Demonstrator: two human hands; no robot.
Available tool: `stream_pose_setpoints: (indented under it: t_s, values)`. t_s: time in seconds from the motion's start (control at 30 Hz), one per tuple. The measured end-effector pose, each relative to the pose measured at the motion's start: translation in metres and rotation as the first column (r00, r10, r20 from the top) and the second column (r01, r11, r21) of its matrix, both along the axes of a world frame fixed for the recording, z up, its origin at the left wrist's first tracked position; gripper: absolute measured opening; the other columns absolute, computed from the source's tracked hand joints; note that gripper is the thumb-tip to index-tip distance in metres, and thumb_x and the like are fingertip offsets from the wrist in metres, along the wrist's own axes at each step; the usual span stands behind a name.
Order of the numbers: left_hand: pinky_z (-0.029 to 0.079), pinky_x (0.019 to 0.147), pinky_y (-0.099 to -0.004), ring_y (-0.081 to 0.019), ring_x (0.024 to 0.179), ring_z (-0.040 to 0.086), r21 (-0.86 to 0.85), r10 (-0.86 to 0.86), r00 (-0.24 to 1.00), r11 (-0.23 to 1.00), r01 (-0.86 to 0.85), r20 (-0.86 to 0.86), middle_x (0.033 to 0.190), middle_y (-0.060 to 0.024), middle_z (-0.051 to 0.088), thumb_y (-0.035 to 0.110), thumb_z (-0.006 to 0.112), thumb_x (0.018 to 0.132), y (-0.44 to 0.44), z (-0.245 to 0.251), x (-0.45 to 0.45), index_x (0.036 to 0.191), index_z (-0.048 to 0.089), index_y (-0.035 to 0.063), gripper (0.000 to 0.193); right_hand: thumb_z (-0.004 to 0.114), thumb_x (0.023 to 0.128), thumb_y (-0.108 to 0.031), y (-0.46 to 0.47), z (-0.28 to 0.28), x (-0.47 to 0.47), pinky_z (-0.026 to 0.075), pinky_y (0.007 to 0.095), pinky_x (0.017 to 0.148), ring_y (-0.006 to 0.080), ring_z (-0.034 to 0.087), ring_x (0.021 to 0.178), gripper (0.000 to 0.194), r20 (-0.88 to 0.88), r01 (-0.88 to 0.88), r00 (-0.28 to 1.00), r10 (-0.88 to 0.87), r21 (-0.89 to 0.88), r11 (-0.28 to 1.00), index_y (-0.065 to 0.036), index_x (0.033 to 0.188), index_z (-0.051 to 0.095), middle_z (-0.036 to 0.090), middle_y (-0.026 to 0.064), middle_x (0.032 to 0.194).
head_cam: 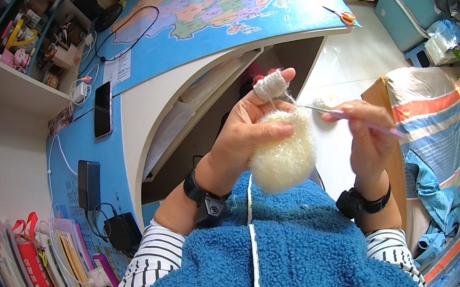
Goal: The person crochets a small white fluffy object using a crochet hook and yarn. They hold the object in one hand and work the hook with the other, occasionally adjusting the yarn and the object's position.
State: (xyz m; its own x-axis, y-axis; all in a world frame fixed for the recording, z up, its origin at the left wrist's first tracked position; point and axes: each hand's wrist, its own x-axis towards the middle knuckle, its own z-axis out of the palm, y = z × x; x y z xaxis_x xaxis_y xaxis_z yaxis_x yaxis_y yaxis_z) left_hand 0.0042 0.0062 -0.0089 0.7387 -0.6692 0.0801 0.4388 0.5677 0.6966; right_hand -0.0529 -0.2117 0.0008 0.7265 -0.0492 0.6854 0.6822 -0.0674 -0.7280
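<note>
My left hand (245,121) grips a fuzzy cream crocheted piece (284,157), its thumb pressed on the front. A white knitted finger sleeve (270,86) with a bit of red wraps the raised index finger, and yarn runs from there to the top edge of the piece. Between the fingers of my right hand (368,131) is a crochet hook (350,117) with a pale purple handle. Its metal shaft reaches left to the top of the cream piece, where fuzz hides the tip. Behind the hook, a ball of cream yarn (324,100) appears lower down.
A desk with a map cover (207,10) curves along the left and front. On it lie orange-handled scissors (347,17), a smartphone (104,110) and a black power adapter (122,230). A bed (447,117) with a striped cover stands on the right.
</note>
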Motion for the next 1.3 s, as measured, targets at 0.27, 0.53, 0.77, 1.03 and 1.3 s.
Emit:
stream_pose_setpoints:
  t_s: [0.27, 0.53, 0.77, 1.03, 1.3]
  values:
    - [0.054, 0.093, -0.031, -0.016, 0.098, 0.069, 0.015, -0.033, 0.998, 0.999, 0.033, 0.056, 0.105, -0.0068, 0.07, 0.003, 0.081, 0.081, -0.005, -0.003, -0.008, 0.149, 0.049, 0.0096, 0.075, 0.053, 0.104, -0.017, -0.011, -0.016, 0.015, 0.052, 0.0244, 0.062, 0.0171, 0.068, 0.07, 0.024, -0.331, -0.165, 0.751, 0.571, 0.743, 0.649, 0.003, 0.112, 0.065, 0.071, 0.0119, 0.082]
    - [0.056, 0.092, -0.0314, -0.016, 0.104, 0.069, 0.131, 0.17, 0.937, 0.967, -0.219, 0.306, 0.107, -0.0077, 0.069, 0.001, 0.077, 0.087, -0.013, -0.01, -0.007, 0.157, 0.034, 0.0096, 0.083, 0.064, 0.096, -0.006, 0.015, -0.006, 0.006, 0.059, 0.032, 0.077, 0.0243, 0.074, 0.091, 0.018, 0.007, 0.097, 0.995, -0.097, -0.141, 0.985, -0.002, 0.113, 0.069, 0.073, 0.0165, 0.103]
    - [0.054, 0.097, -0.0345, -0.0186, 0.108, 0.068, 0.073, 0.099, 0.99, 0.992, -0.106, 0.101, 0.11, -0.0096, 0.07, 0.002, 0.082, 0.081, -0.014, -0.009, -0.004, 0.157, 0.031, 0.0059, 0.091, 0.065, 0.091, 0.0, 0.016, -0.001, 0.004, 0.06, 0.0354, 0.08, 0.0297, 0.072, 0.099, 0.023, 0.181, 0.147, 0.979, -0.09, -0.336, 0.93, -0.008, 0.11, 0.075, 0.071, 0.0203, 0.115]
    - [0.056, 0.094, -0.0349, -0.018, 0.104, 0.07, 0.138, 0.167, 0.93, 0.965, -0.222, 0.327, 0.105, -0.0093, 0.071, 0.002, 0.085, 0.078, -0.007, 0.003, -0.007, 0.157, 0.031, 0.0053, 0.095, 0.049, 0.108, -0.023, 0.006, -0.006, 0.008, 0.06, 0.0393, 0.087, 0.031, 0.072, 0.103, 0.026, -0.076, -0.297, 0.941, 0.329, 0.275, 0.914, -0.007, 0.127, 0.055, 0.072, 0.0226, 0.107]
    - [0.057, 0.091, -0.0336, -0.0177, 0.099, 0.071, 0.122, 0.171, 0.897, 0.963, -0.239, 0.407, 0.101, -0.0092, 0.072, 0.002, 0.083, 0.08, -0.004, 0.004, -0.005, 0.152, 0.042, 0.0035, 0.083, 0.042, 0.11, -0.027, -0.001, 0.007, 0.004, 0.06, 0.041, 0.087, 0.0309, 0.074, 0.099, 0.032, -0.123, -0.307, 0.935, 0.332, 0.186, 0.933, -0.006, 0.135, 0.043, 0.073, 0.0219, 0.1]
